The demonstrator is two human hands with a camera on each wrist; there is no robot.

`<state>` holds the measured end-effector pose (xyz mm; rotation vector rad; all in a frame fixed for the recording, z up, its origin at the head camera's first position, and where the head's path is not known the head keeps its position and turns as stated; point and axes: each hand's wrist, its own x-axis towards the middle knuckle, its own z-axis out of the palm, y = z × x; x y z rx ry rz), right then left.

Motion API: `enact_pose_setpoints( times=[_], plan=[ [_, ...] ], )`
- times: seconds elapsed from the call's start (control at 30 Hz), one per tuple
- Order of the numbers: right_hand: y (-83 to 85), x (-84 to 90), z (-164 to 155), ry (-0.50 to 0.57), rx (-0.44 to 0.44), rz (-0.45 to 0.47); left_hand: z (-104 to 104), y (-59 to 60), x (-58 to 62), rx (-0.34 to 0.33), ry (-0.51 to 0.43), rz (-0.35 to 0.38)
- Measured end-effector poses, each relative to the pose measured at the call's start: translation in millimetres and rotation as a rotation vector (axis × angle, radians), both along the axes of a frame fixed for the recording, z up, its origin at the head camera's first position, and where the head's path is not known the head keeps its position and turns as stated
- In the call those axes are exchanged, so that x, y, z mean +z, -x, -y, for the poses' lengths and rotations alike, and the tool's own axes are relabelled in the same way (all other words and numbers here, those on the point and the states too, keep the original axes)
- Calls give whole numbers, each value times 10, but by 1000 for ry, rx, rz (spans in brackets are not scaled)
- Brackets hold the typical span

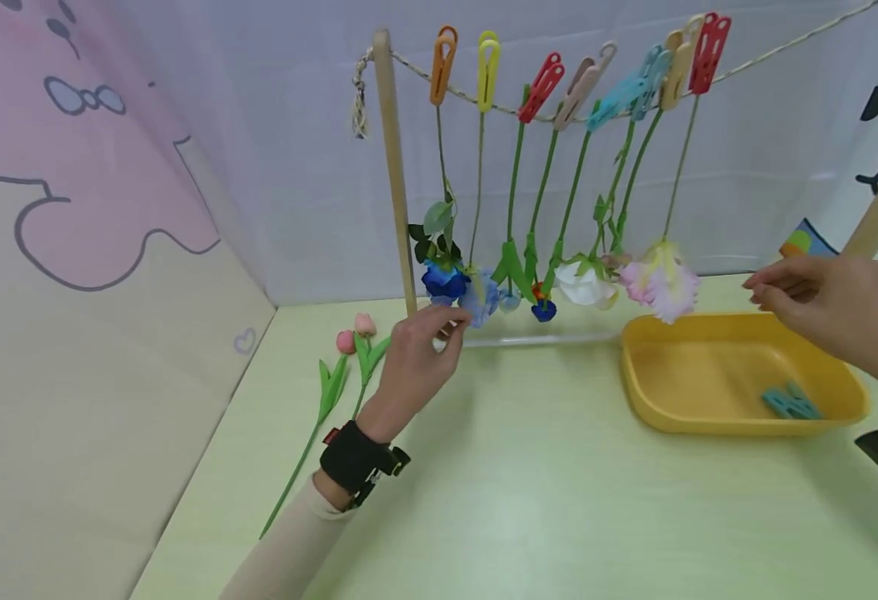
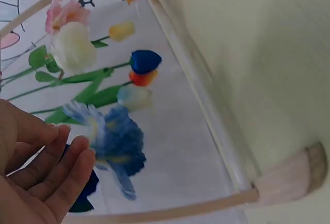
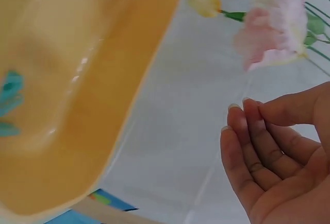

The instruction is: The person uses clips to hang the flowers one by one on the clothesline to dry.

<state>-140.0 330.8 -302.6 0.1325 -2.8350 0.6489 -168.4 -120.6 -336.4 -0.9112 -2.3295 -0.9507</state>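
Note:
Fake flowers hang upside down from a cord (image 1: 510,109) by several coloured clothespins. My left hand (image 1: 424,354), fingers loosely bent, is right by the dark blue rose (image 1: 445,279) and the light blue iris (image 1: 481,298) at the left end. In the left wrist view, nothing shows between its fingers, and the iris (image 2: 121,141) hangs just behind the fingertips. Over the right end of the yellow basin (image 1: 709,427) hovers my right hand (image 1: 844,304), loosely curled and holding nothing. The pink-and-white flower (image 1: 664,282) hangs to its left, under a red clothespin (image 1: 709,54).
Two pink tulips (image 1: 345,342) lie on the table to the left, their stems partly behind my left arm. Teal clothespins (image 1: 791,402) lie in the basin. Wooden posts (image 1: 394,167) stand at both sides, with a white bar (image 1: 544,340) low between them.

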Motion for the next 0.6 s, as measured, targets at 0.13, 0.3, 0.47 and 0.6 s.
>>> enact_pose_setpoints(
  times=[0.13,0.3,0.47,0.6],
  plan=[
    [-67,-165,-97,-75,14,-3,364,-42,-121,78,24,111],
    [-121,-330,-184,-114,30,45,763,-112,-239,154,63,142],
    [-172,-475,-234,-220,86,201,1144,-241,-324,265,118,190],
    [-225,-557,-266,-311,106,294,1412,-337,-401,359,204,271]
  ],
)
